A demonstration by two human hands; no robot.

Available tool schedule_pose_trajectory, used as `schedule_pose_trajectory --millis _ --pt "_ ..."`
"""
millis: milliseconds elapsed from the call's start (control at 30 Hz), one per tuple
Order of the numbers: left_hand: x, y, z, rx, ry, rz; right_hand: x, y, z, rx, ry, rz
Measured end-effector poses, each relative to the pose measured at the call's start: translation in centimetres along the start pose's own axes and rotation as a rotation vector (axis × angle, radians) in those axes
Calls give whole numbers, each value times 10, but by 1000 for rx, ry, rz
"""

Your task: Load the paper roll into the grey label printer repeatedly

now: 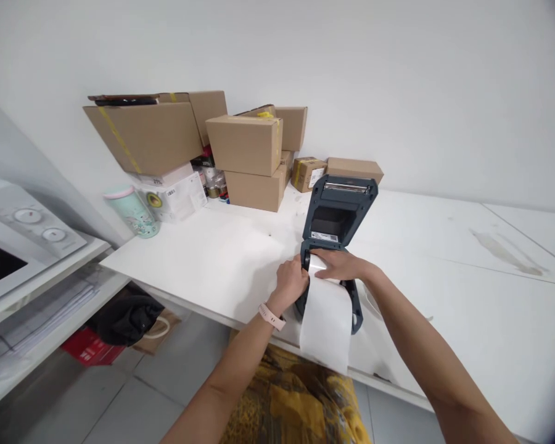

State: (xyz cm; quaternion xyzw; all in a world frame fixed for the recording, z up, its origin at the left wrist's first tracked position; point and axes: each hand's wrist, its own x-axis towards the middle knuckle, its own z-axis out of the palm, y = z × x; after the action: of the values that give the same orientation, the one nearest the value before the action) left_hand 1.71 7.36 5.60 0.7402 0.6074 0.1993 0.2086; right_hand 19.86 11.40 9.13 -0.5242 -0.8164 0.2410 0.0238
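Head view: on the white worktop [203,246], by its front edge, stands a dark printer [335,216], lid raised, long axis running from wall to person. White paper [327,320] points toward the person, reaching that edge. The right hand [342,265] lies on it, fingers apart; the left hand [291,280] curls at the printer's left side, whether clamped I cannot tell. Inside the lid, a label [324,237] is too small to read.

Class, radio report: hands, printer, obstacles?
Left hand at left of printer; right hand on paper roll. Lid raised, paper strip out front. Cardboard boxes behind, apart from hands.
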Motion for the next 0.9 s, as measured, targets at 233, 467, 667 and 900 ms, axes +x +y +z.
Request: schedule_pose_trajectory --millis 233,467,667,900 --pt "-5 0 -2 -51 31 -28 -6 -10 -25 75 -66 -76" --pt "-5 -1 0 -64 42 -14 -89 29 -58 398 333 -184" --pt "-4 -3 4 -57 48 -30 -108 87 -58 450 574 160" --pt "-4 -2 1 -70 46 -48 -49 126 -4 319 595 224"
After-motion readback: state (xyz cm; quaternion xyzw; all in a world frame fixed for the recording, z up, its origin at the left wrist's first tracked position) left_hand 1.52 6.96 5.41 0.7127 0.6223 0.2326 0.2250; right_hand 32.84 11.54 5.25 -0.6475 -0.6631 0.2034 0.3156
